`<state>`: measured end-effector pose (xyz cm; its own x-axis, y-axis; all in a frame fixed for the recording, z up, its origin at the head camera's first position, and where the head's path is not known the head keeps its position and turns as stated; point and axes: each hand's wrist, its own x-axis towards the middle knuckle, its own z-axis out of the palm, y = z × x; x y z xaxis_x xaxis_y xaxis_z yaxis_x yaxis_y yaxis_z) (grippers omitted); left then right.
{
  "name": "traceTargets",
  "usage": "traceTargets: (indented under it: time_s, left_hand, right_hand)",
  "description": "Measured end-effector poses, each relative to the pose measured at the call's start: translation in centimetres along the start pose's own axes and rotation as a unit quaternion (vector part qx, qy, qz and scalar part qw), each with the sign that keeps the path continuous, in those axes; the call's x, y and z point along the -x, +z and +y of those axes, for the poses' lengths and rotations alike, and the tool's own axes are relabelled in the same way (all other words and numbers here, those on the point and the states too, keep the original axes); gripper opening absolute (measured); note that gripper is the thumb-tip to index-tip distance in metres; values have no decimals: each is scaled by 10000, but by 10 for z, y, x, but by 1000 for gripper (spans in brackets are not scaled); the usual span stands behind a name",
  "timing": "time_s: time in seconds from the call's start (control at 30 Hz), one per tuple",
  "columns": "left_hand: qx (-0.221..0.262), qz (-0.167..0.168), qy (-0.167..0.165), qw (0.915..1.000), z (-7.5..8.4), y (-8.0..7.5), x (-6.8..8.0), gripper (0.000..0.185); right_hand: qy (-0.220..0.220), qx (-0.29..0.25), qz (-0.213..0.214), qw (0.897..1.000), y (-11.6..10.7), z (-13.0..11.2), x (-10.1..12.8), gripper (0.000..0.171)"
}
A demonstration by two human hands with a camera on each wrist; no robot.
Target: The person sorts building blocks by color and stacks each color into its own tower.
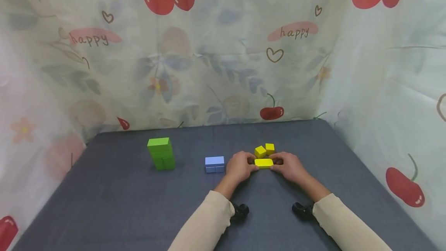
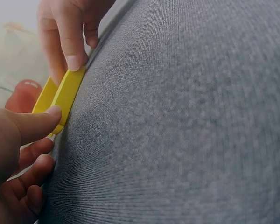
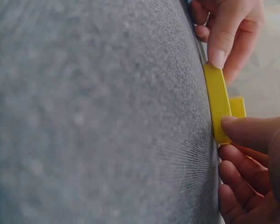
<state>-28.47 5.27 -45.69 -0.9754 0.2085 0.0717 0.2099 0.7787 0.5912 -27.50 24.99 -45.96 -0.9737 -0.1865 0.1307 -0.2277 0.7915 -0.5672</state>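
A flat yellow block (image 1: pixel 263 163) lies on the dark grey cloth, right of the middle. My left hand (image 1: pixel 240 167) pinches its left end, thumb on the near side. On the right end my right hand (image 1: pixel 289 167) does the same. Both wrist views show the thumbs against the long face of the yellow block (image 2: pixel 70 93). Just behind it sit two yellow cubes, a tilted left cube (image 1: pixel 260 152) and a right cube (image 1: pixel 270 148). In the right wrist view, a yellow piece (image 3: pixel 238 106) shows partly behind the block.
Left of my left hand stands a low stack of blue blocks (image 1: pixel 214 161). Farther left is a taller stack of green blocks (image 1: pixel 161 154). A cherry-patterned curtain (image 1: pixel 216 69) rises behind the cloth-covered table (image 1: pixel 122 204) and along both sides.
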Motion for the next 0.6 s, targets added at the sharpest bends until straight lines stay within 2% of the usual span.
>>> traceTargets:
  time_s: [0.27,0.43,0.6]
  left_hand:
    - [105,2,-87,9999,1,-2,1,32]
    - [84,15,-136,9999,2,-3,1,32]
    - [121,18,-126,9998,1,-3,2,32]
  right_hand:
    - [-136,-40,-47,9999,-3,3,-2,31]
    - [-78,-213,-105,9997,-3,3,-4,31]
    - [125,-511,55,9986,-1,0,-6,32]
